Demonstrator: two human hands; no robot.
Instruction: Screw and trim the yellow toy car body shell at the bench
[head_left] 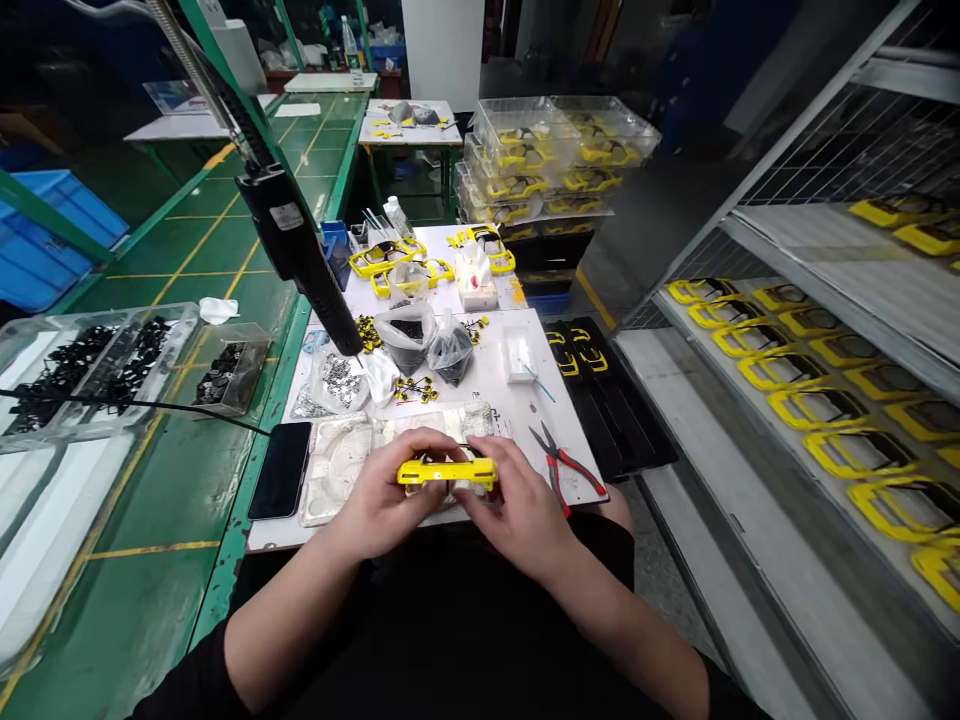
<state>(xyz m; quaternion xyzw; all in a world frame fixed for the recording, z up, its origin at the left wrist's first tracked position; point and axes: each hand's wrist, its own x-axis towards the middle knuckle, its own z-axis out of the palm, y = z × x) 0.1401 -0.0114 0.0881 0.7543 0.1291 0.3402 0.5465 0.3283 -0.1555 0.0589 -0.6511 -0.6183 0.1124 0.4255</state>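
Both my hands grip a yellow plastic frame part (447,472), held edge-on just above the near edge of the white work table (501,385). My left hand (386,498) wraps its left end, thumb on top. My right hand (517,505) holds its right end with fingers curled over it. Under my hands lies a clear plastic tray (337,468). Red-handled pliers (564,463) lie just right of my right hand. A black phone (281,469) lies left of the tray.
Bags of small black parts (424,340), yellow frames (394,262) and a white box (519,355) sit farther back. A black lamp arm (304,255) hangs over the left side. Shelves of yellow frames (825,400) stand at right; bins of black parts (82,365) at left.
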